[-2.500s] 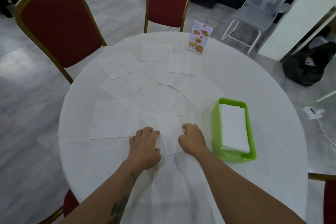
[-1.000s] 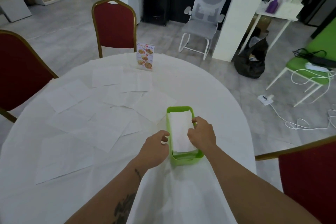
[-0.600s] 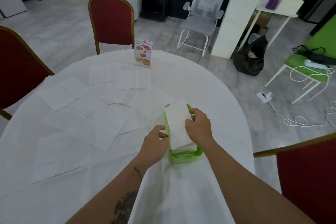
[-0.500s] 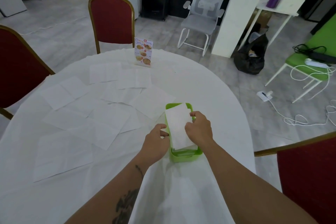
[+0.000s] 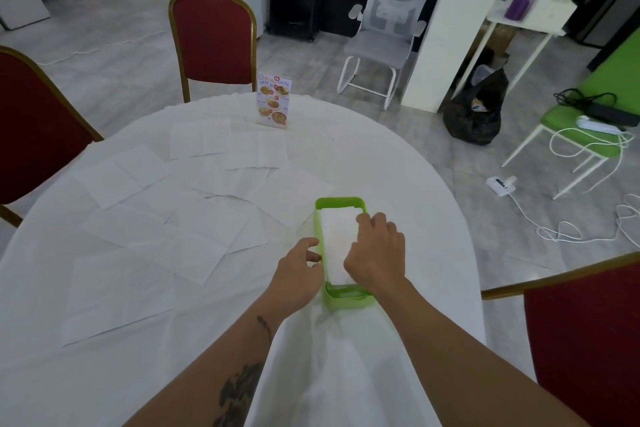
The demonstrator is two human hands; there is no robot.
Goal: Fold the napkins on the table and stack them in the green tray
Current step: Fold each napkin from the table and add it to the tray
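From the head camera, the green tray point(image 5: 341, 298) sits on the white round table point(image 5: 381, 170), near its right edge. The right hand point(image 5: 375, 253) lies palm-down with fingers spread on the folded napkin stack point(image 5: 337, 239) inside the tray. The left hand point(image 5: 299, 276) touches the tray's left rim, fingers loosely curled (gripping nothing). Unfolded napkins point(image 5: 207, 218) lie spread across the table to the left, a menu card point(image 5: 272, 99) standing upright beyond them.

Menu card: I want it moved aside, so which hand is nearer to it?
Left, slightly. The left hand sits beside the tray; the right hand presses the napkins. The menu card stands far from both.
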